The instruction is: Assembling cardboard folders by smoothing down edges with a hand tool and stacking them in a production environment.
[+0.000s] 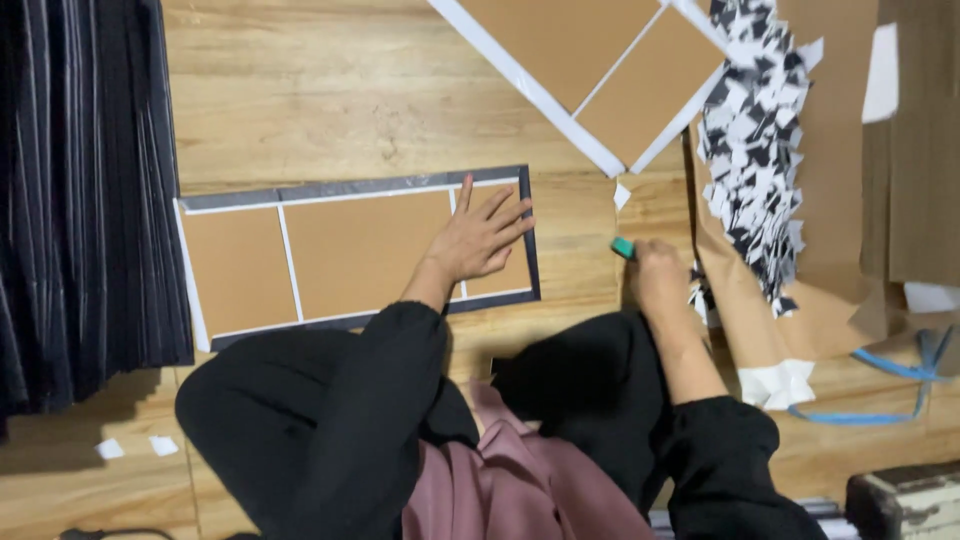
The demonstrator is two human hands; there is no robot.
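Left hand (482, 235): fingers spread, palm flat on the right end of a three-panel brown board (355, 255) with dark and white borders, lying on the wooden floor (330, 90). Right hand (655, 272): closed round a small teal tool (623, 247), just right of the board; a heap of black-and-white paper scraps (755, 140) on brown paper (835, 130) beside it; a second bordered board (600, 60) farther off; dark pleated cloth (85, 190) at the left.
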